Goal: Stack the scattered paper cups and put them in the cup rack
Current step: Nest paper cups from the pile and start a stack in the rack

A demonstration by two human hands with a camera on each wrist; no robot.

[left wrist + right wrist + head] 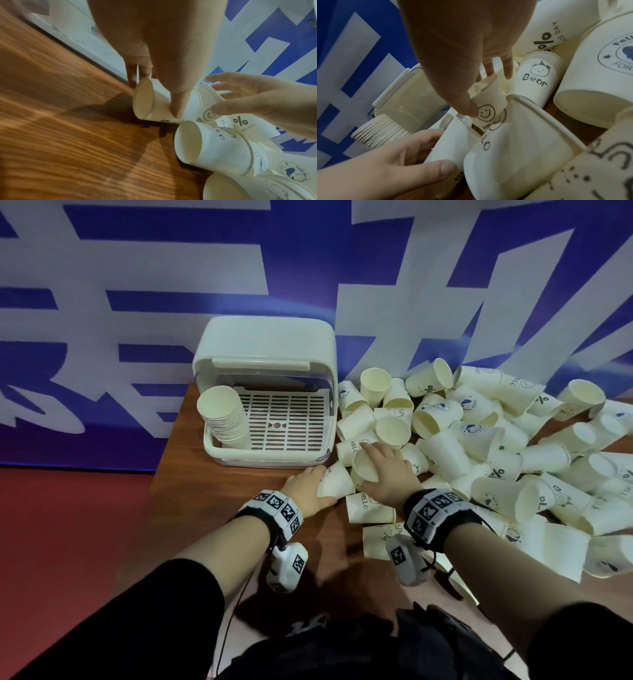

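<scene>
From the head view we see a cream plastic cup rack (265, 392) with its lid raised at the back of a brown wooden table (191, 474). Inside it, on the left of its slotted floor, leans a nested stack of white paper cups (222, 414); the rest of the floor is bare. Right of the rack lies a loose heap of white printed paper cups (479, 446). Our left hand (308, 491) grips a paper cup lying on its side (335, 482) in front of the rack. Our right hand (387, 474) holds a second paper cup with its mouth facing us (364, 467), just beside the first.

In the left wrist view our left hand (154, 47) pinches the lying cup (150, 102), thumb across its wall, fingers behind. The right hand (265, 102) hangs with fingers spread.

In the right wrist view our right hand (462, 47) pinches a smiley-printed cup (488, 104) between thumb and fingers. The left hand (385, 169) curls round its cup (450, 146). The stack (382, 129) shows inside the rack (407, 97).
</scene>
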